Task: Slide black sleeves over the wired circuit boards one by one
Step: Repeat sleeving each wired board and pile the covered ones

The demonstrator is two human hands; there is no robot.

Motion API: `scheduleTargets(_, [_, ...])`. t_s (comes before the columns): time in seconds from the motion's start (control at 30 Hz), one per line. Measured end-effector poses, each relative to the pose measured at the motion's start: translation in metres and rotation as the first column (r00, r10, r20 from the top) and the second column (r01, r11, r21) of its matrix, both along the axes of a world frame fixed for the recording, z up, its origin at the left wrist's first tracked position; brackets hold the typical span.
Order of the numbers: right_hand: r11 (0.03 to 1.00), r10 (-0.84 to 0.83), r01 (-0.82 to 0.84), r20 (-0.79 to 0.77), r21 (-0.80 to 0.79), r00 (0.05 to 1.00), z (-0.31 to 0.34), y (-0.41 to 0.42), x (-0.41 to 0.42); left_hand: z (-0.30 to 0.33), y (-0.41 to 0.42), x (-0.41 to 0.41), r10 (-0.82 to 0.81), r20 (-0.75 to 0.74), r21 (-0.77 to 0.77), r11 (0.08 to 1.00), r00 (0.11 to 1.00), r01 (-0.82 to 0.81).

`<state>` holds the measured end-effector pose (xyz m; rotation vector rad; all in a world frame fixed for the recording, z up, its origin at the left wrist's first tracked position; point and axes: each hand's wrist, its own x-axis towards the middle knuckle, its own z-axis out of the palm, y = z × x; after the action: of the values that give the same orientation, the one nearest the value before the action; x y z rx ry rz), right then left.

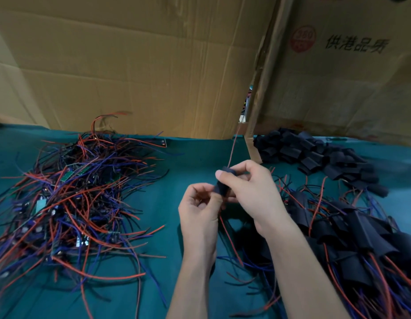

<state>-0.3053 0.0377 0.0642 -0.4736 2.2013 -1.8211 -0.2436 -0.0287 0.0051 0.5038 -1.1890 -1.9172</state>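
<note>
Since the black sleeve [222, 183] at frame centre looks soft and light, I'd keep my right hand [250, 192] pinching its sides while my left hand [199, 204], fingers curled, pinches its lower end

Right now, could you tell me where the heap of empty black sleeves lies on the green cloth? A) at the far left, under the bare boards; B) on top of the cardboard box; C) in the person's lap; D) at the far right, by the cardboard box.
D: the empty black sleeves are heaped at the far right of the green cloth, beside the cardboard box, while the unsleeved wired boards lie left.
</note>
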Motion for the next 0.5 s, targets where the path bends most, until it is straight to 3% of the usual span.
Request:
scheduleTargets(0.1, [0.996,0.025,-0.023,0.019,-0.085,1.0,0.008,0.008,-0.001,0.004,0.004,0.003,-0.086,0.019,-0.046,0.995,0.996,0.087])
scheduleTargets(0.23, [0.988,-0.085,0.09,0.045,-0.126,0.995,0.038,0.045,-0.009,0.011,0.005,0.005,-0.277,0.02,0.037,0.96,0.961,0.276])
scheduleTargets(0.3, [0.992,-0.122,0.122,-0.008,0.023,0.993,0.054,0.074,-0.014,0.011,0.004,0.003,-0.25,0.033,0.106,0.964,0.968,0.245])
scheduleTargets(0.33, [0.975,-0.121,0.133,-0.078,0.18,0.99,0.06,0.088,-0.017,0.011,0.004,0.003,-0.227,0.045,0.132,0.967,0.973,0.219])
scheduleTargets(0.4, [0.811,-0.087,0.247,-0.307,0.531,0.948,0.074,0.107,-0.017,0.011,0.003,0.002,-0.209,0.07,0.149,0.969,0.975,0.197])
scheduleTargets(0.43, [0.733,-0.063,0.326,-0.418,0.597,0.906,0.081,0.107,-0.015,0.01,0.003,0.002,-0.211,0.078,0.146,0.969,0.974,0.198])
scheduleTargets(0.47, [0.736,-0.052,0.359,-0.481,0.574,0.875,0.089,0.101,-0.011,0.01,0.003,0.002,-0.211,0.088,0.14,0.97,0.974,0.198])
scheduleTargets(0.5, [0.799,-0.032,0.329,-0.51,0.503,0.859,0.094,0.089,-0.005,0.009,0.004,0.001,-0.209,0.088,0.137,0.971,0.974,0.196])
